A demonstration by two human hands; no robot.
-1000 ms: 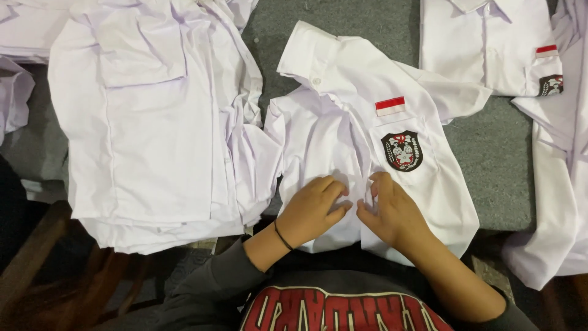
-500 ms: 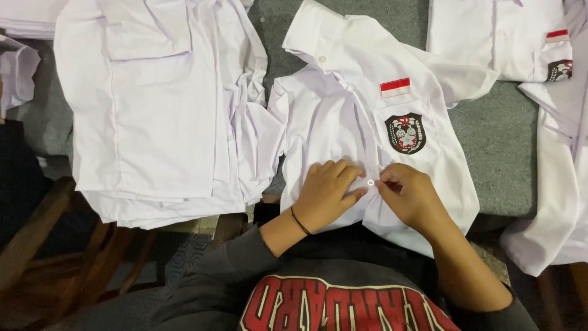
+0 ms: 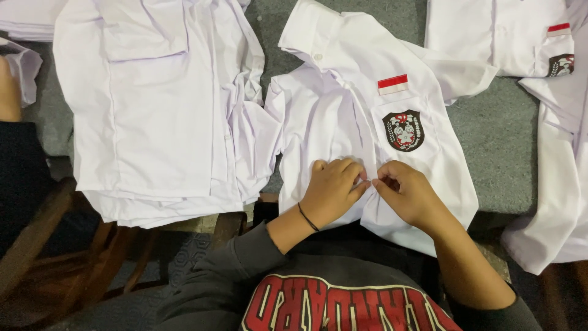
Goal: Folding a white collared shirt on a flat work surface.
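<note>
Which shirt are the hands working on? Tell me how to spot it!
Look at the grey table covered with white shirts. The shirt in the middle lies right under the left hand and right hand, which pinch its front edges together. Unlike the stack of shirts beside it, it shows a red-and-white strip and a dark badge.

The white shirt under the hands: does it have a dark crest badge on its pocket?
Yes, the white shirt has a dark crest badge on its chest pocket, below a small red-and-white patch.

A garment workroom, by the look of it — identical white uniform shirts lie stacked and spread over a grey felt-covered table.
</note>
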